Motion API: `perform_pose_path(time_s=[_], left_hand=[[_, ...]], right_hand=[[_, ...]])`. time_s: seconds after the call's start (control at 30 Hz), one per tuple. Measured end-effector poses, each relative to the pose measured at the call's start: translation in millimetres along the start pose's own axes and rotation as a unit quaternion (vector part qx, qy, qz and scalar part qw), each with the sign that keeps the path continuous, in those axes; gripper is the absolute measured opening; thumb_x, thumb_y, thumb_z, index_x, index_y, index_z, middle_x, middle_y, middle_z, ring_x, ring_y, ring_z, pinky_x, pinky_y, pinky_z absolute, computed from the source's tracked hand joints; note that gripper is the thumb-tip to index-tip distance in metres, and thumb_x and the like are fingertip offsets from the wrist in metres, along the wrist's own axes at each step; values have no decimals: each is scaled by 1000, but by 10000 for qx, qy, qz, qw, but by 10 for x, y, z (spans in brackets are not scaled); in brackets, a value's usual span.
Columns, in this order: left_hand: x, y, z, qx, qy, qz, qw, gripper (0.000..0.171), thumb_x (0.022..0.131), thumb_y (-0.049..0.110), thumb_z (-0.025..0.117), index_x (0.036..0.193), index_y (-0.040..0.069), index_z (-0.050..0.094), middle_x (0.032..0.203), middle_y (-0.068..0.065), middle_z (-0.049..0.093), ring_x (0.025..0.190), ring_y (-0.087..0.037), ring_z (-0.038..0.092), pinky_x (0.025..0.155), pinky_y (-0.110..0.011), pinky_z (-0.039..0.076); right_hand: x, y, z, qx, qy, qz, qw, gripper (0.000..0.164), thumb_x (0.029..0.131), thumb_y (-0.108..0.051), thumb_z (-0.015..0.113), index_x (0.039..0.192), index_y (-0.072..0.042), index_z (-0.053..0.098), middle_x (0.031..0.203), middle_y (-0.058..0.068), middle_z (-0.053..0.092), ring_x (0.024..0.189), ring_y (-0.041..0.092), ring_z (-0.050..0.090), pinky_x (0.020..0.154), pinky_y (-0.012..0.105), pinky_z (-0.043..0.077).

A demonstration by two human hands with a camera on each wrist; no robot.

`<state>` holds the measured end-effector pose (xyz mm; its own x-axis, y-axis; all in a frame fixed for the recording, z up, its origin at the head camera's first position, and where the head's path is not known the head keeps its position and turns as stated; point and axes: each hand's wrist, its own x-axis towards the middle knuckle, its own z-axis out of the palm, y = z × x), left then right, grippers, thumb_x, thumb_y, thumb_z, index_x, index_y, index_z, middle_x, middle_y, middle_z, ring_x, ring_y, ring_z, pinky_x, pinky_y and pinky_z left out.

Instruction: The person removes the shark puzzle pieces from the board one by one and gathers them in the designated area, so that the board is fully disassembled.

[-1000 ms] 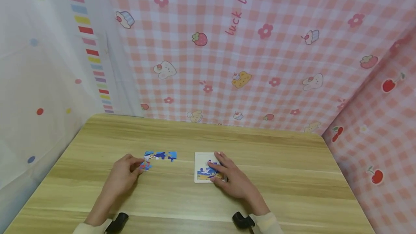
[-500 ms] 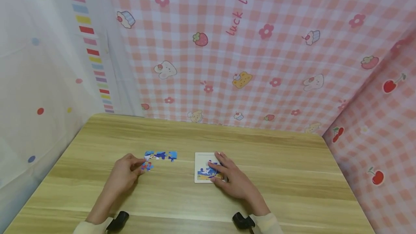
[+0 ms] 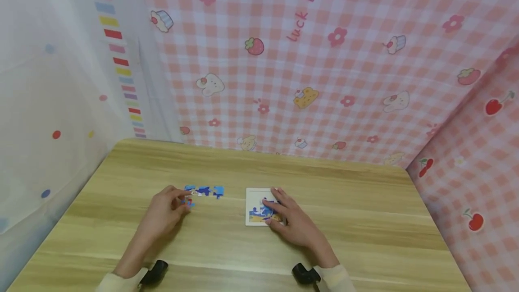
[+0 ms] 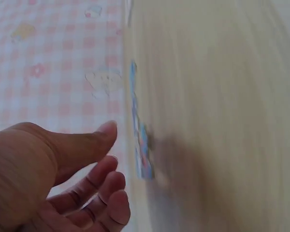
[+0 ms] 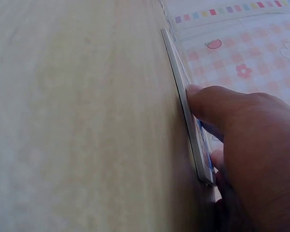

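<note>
My right hand (image 3: 298,223) rests with its fingers spread on a square puzzle board (image 3: 253,195) with a pale frame and a partly filled blue and yellow picture. In the right wrist view the thumb (image 5: 208,101) lies on the board's near edge. Left of the board, a row of blue jigsaw pieces (image 3: 204,191) lies on the table. My left hand (image 3: 162,213) is over the row's left end, partly hiding a red and blue jigsaw piece (image 3: 189,203). In the left wrist view its thumb (image 4: 94,145) and fingers are apart with nothing between them.
Everything lies on a wood-grain table (image 3: 227,256). A pink checked curtain (image 3: 284,71) hangs behind it, with a white dotted curtain (image 3: 32,102) at the left and a checked one on the right.
My left hand has moved a little to the right, over the red and blue jigsaw piece. The right hand stays on the puzzle board. The head view has shifted slightly.
</note>
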<state>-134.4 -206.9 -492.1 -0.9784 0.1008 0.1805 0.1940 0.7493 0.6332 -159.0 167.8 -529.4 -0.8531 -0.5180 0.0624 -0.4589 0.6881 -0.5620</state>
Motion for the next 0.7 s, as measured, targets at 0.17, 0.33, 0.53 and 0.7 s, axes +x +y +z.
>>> perform_pose_path(time_s=[0.17, 0.33, 0.53, 0.7], left_hand=[[76, 143, 122, -135, 76, 358, 9992, 28, 89, 2, 75, 117, 0, 73, 95, -7, 64, 80, -13, 57, 68, -25, 49], [159, 291, 274, -331, 72, 444, 9984, 24, 90, 6, 76, 113, 1, 75, 95, -6, 66, 83, -16, 57, 68, -26, 49], [242, 460, 464, -562, -113, 387, 9976, 22, 91, 10, 76, 112, 3, 76, 98, -6, 68, 87, -17, 59, 70, -24, 48], [312, 597, 648, -715, -228, 444, 9962, 21, 91, 10, 77, 112, 6, 77, 99, -7, 69, 89, -17, 61, 76, -30, 51]], right_hand=[[6, -7, -4, -2, 24, -42, 10000, 55, 98, -35, 68, 150, -28, 53, 170, 7, 27, 159, 31, 18, 122, 61, 26], [9, -16, -26, 26, 8, -57, 10000, 56, 98, -35, 69, 151, -26, 53, 170, 7, 27, 159, 31, 19, 122, 60, 27], [4, -5, -45, -12, 100, 43, 9999, 57, 98, -38, 69, 151, -24, 52, 169, 6, 28, 158, 30, 22, 123, 57, 27], [-1, 19, -65, -56, 223, 63, 9997, 57, 97, -38, 69, 150, -22, 54, 168, 5, 31, 158, 28, 24, 123, 55, 28]])
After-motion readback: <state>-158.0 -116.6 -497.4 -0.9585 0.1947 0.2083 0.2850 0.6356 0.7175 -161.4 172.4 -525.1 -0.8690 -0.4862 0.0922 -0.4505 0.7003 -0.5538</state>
